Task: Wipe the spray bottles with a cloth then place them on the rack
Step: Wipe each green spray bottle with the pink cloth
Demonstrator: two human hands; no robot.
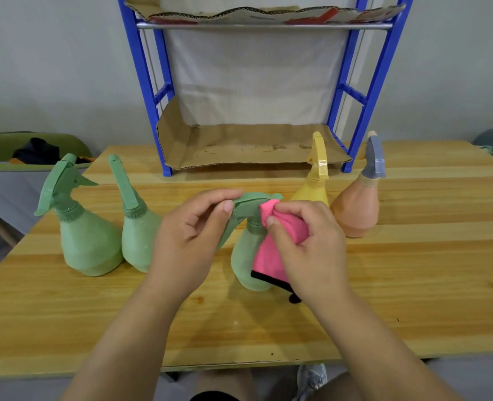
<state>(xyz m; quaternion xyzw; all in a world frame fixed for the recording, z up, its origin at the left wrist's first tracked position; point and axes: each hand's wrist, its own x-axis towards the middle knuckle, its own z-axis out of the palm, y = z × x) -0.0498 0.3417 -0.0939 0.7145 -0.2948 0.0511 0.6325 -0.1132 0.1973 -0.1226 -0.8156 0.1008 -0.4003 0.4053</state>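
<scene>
Two left bottles (89,235) and two right bottles (358,209) flank the middle bottle (244,256) on the surface (413,285). The rack (145,82) stands behind them.

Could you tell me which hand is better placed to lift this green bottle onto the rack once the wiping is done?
Probably the left hand: it pinches the sprayer head of the green bottle, while the right hand is busy holding the pink cloth against it.
</scene>
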